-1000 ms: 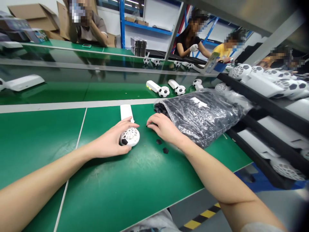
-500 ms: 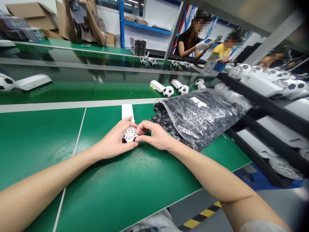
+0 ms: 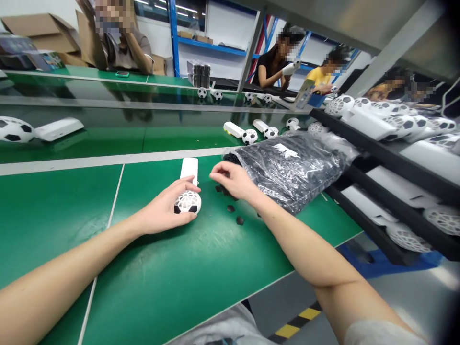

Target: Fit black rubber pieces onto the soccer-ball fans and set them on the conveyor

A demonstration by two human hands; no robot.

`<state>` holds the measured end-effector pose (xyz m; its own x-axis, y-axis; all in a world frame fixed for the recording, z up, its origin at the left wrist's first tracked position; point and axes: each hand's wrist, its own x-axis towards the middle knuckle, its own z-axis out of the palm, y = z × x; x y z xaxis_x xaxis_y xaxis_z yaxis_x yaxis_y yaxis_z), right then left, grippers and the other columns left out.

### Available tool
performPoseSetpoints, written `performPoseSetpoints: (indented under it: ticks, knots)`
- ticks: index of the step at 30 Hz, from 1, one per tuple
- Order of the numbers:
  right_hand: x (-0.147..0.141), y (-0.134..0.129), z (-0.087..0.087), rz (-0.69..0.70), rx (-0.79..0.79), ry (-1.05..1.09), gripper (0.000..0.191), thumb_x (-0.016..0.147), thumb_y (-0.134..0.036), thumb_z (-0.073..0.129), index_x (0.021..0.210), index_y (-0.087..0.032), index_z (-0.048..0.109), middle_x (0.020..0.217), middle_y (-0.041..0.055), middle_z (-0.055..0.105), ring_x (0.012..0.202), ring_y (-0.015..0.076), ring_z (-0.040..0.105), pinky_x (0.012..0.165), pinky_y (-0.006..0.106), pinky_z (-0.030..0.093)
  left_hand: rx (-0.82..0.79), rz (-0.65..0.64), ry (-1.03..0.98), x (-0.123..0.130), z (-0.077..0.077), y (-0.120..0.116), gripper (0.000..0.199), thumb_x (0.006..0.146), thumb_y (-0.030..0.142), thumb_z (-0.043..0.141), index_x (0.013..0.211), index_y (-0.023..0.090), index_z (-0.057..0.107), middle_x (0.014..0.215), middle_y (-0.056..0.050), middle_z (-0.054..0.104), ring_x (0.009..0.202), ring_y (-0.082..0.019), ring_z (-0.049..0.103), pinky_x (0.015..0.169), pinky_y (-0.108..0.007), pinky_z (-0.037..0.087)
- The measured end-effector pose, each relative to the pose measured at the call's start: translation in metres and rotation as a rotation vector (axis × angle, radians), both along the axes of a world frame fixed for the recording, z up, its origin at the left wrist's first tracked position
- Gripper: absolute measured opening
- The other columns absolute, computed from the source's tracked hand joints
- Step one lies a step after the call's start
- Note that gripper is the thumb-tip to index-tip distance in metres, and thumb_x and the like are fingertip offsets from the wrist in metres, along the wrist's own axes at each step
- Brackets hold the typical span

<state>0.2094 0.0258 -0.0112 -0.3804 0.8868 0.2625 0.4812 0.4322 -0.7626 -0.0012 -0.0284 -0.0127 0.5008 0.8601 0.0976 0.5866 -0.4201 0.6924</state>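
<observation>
A white, football-patterned round plastic head (image 3: 188, 201) sits between the left hand's (image 3: 161, 205) grasping thumb and fingers; the right hand (image 3: 235, 181) curls farther right, its grip unclear.

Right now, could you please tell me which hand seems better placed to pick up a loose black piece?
Probably the right hand: it is near the black pieces by the bag, while the left hand holds the white ball.

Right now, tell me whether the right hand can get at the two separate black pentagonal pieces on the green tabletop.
Probably yes: the right hand is close by, and nothing visible covers the black pentagonal pieces or bars its way.
</observation>
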Motion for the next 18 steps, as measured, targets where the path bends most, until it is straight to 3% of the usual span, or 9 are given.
performPoseSetpoints:
  ticks: [3,7,11,15,18]
  knots:
    - [0.016,0.013,-0.001,-0.166,0.194,-0.303,0.009,0.08,-0.022,0.056,0.078,-0.017,0.063,0.079,0.0028,0.06,0.075,0.014,0.051,0.072,0.027,0.038,0.034,-0.037,-0.002,-0.002,0.0,0.001,0.043,0.069,0.037,0.062,0.108,0.025,0.047,0.137,-0.007,0.034,0.132,-0.03,0.021,0.105,-0.053,0.022]
    - [0.015,0.012,-0.006,-0.045,0.249,-0.57,0.017,0.083,-0.03,0.056,0.09,-0.02,0.067,0.089,0.0053,0.062,0.085,0.0177,0.05,0.077,0.029,0.038,0.021,-0.003,0.003,-0.001,0.0,0.003,0.041,0.069,0.043,0.064,0.103,0.027,0.049,0.138,-0.006,0.027,0.132,-0.03,0.018,0.106,-0.054,0.02]
    - [0.005,0.009,-0.011,-0.036,0.322,-0.748,0.02,0.087,-0.025,0.048,0.091,-0.018,0.066,0.09,0.0074,0.063,0.084,0.0202,0.049,0.073,0.03,0.039,0.008,0.031,0.026,-0.002,-0.002,0.004,0.046,0.064,0.041,0.068,0.105,0.027,0.049,0.134,-0.006,0.024,0.129,-0.031,0.022,0.104,-0.053,0.023]
    - [0.008,0.014,-0.014,-0.041,0.359,-0.784,0.021,0.087,-0.014,0.043,0.093,-0.014,0.064,0.087,0.0095,0.063,0.082,0.0204,0.052,0.072,0.031,0.04,-0.031,0.142,0.032,-0.008,0.003,0.005,0.058,0.057,0.045,0.071,0.107,0.025,0.05,0.115,-0.005,0.033,0.115,-0.029,0.038,0.101,-0.047,0.032]
    - [0.012,0.012,-0.009,-0.062,0.306,-0.606,0.019,0.084,-0.01,0.047,0.096,-0.014,0.062,0.091,0.008,0.064,0.084,0.0188,0.056,0.075,0.03,0.041,-0.098,0.062,0.06,-0.017,0.013,0.008,0.053,0.062,0.041,0.067,0.11,0.026,0.05,0.112,-0.003,0.04,0.106,-0.025,0.046,0.095,-0.04,0.038]
